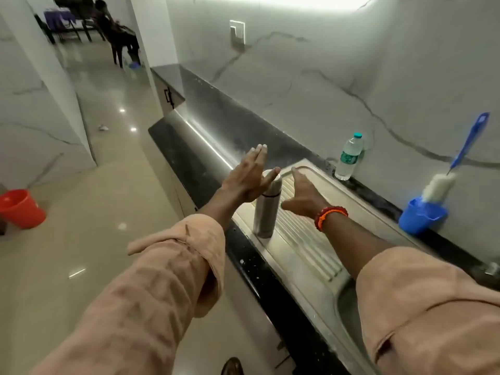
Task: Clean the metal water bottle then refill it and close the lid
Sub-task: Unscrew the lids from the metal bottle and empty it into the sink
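Metal water bottle (265, 209) stands upright on the ribbed steel drainboard (305, 239), near its left edge, lid on. Left hand (250, 177) is raised flat beside the cap, fingers straight and together, thumb across the top; contact with the cap is possible but not clear from this angle. Right hand (304, 194) hovers just right of the bottle, fingers extended, holding nothing.

Handling judgement: rigid steel body, smooth, likely slippery once wet; tall and narrow, so easy to tip on the ribs. Weight unknown. Best hold is around the mid-body with one hand, the other turning the cap.

Surroundings: a plastic water bottle (349, 158) stands at the far wall; to the right, a blue cup (420, 216) holds a bottle brush (443, 182). The sink basin (345, 299) lies near right, partly hidden by the sleeve. Red bucket (23, 208) on the floor, far left. Nothing stands between hands and bottle.
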